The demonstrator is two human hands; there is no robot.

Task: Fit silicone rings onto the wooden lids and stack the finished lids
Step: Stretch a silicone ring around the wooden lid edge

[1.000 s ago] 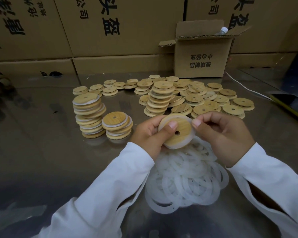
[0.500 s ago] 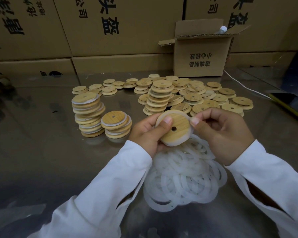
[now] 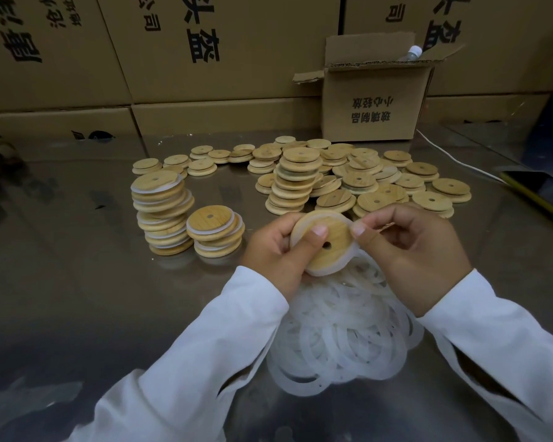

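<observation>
Partway only: two ringed stacks (image 3: 162, 212) done at counter's (image 3: 77, 282) left, bare lids (image 3: 364, 183) waiting behind; left hand (image 3: 275, 250) gripping lid (image 3: 331, 244), right hand (image 3: 409, 250) pinching ring (image 3: 320, 272) on.

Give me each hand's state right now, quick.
Left hand: closed, gripping the wooden lid.
Right hand: closed, pinching the silicone ring at the lid's edge.

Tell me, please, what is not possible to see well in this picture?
Head view only:
Lid underside and how far the ring is seated: hidden by the left hand, right hand and the lid itself.
Box contents: walls hide all but a bottle cap.
Dark object, right edge: cut off by the frame.
</observation>
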